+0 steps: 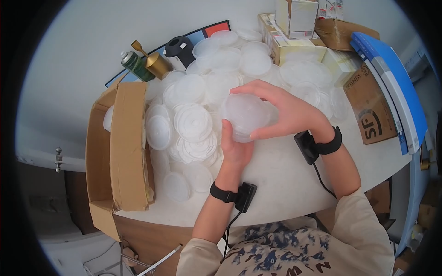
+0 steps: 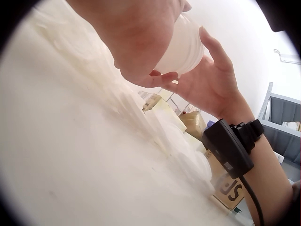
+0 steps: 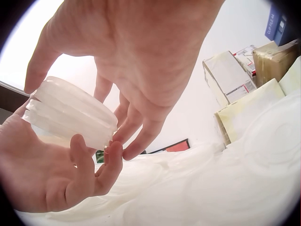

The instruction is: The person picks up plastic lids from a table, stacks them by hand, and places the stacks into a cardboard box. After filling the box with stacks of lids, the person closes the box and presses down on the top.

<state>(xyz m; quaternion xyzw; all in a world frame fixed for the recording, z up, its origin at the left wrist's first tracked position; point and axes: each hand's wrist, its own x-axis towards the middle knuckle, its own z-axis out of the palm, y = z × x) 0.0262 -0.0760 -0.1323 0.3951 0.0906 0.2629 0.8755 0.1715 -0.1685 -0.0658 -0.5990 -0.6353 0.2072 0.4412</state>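
A short stack of round, translucent plastic lids (image 1: 247, 115) is held between both hands above the table. My left hand (image 1: 238, 149) holds it from below, thumb up along its near left side. Reaching over from the right, my right hand (image 1: 294, 110) spans the stack with its thumb and fingers. In the right wrist view, several layered rims show in the stack (image 3: 70, 113), with the left hand's fingers (image 3: 84, 162) curled at its lower edge. Behind and left of the hands lies a wide heap of similar lids (image 1: 193, 122).
An open cardboard box (image 1: 129, 147) stands at the table's left edge. At the back are a green spray can (image 1: 136, 66), a brass-coloured pot (image 1: 158, 66) and a black object (image 1: 179, 51). Cartons (image 1: 294, 43), a brown box (image 1: 370, 108) and blue binders (image 1: 391, 87) line the right.
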